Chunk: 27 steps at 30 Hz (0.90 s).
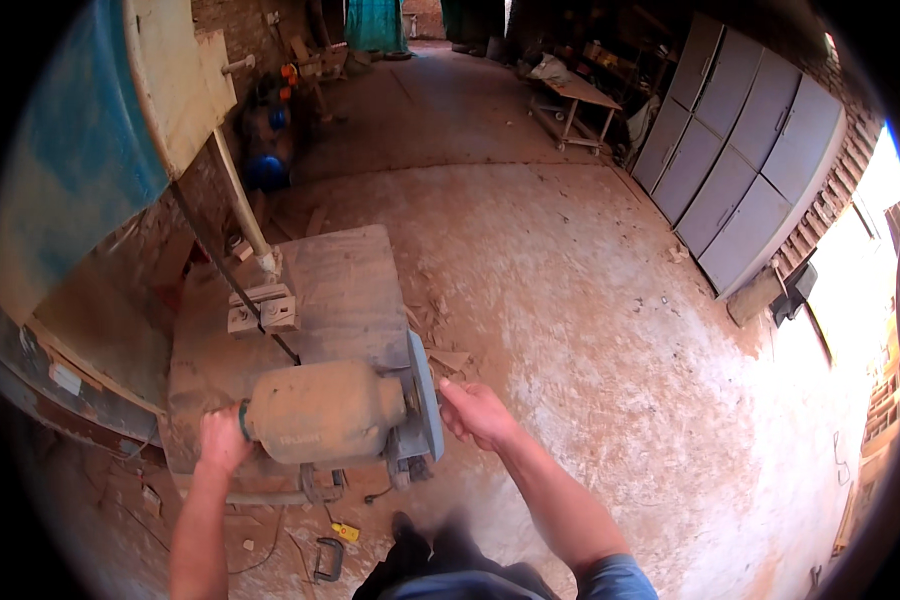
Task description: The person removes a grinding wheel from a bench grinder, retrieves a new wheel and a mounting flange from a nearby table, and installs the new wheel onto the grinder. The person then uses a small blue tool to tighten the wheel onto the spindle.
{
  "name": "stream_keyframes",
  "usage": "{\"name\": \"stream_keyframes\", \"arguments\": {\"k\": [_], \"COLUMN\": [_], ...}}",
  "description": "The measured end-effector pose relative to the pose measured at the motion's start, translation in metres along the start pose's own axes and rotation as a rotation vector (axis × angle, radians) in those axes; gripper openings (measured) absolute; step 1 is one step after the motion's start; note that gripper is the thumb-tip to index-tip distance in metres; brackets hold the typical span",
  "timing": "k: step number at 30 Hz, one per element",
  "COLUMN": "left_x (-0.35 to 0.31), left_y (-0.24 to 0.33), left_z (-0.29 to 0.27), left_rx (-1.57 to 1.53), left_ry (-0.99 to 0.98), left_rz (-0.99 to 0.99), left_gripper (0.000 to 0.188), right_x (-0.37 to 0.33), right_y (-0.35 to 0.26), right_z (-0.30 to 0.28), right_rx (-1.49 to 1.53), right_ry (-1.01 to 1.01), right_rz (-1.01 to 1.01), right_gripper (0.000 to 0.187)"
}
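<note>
A dusty tan motor-like cylinder, narrowing toward its right end, lies across the near part of a saw table. Its left end has a green rim, and my left hand is closed around that end. On the right end a flat grey disc stands edge-on to me. My right hand is at the disc's outer face, fingers curled and thumb toward its middle. Whatever those fingers pinch is too small to tell.
The band saw's table carries a guide block beside the blade. Its blue upper housing stands left. A clamp and yellow object lie on the floor near my feet. Grey lockers and a wheeled table stand farther right.
</note>
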<state>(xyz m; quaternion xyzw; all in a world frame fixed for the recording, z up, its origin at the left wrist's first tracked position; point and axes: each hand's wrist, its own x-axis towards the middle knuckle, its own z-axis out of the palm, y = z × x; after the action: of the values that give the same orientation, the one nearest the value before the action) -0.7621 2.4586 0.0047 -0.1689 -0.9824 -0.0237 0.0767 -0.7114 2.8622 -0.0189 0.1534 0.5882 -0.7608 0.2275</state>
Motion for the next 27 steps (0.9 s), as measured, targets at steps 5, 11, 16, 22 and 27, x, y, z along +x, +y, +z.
{"name": "stream_keyframes", "arguments": {"k": [5,11,16,22,27], "left_x": [-0.002,0.001,-0.001,0.001,-0.019], "left_y": [-0.004,0.004,0.007,0.013,0.036], "left_z": [0.001,-0.013,-0.014,-0.025,-0.06], "left_rx": [-0.01,-0.003,-0.036,-0.113,-0.084], "left_ry": [0.006,-0.063,-0.045,-0.095,0.285], "left_rz": [-0.004,-0.038,-0.045,-0.067,-0.021], "left_gripper": [0.026,0.025,0.024,0.032,0.036], "right_x": [0.002,-0.009,-0.018,-0.007,0.011], "right_y": [0.009,0.016,0.031,0.03,0.024], "right_z": [0.0,-0.015,-0.014,-0.01,-0.02], "right_rx": [0.03,0.397,0.612,0.564,0.453], "right_ry": [-0.022,-0.026,-0.079,-0.037,-0.135], "right_rz": [-0.123,-0.252,-0.221,-0.125,-0.097], "right_gripper": [0.015,0.012,0.009,0.012,0.02]}}
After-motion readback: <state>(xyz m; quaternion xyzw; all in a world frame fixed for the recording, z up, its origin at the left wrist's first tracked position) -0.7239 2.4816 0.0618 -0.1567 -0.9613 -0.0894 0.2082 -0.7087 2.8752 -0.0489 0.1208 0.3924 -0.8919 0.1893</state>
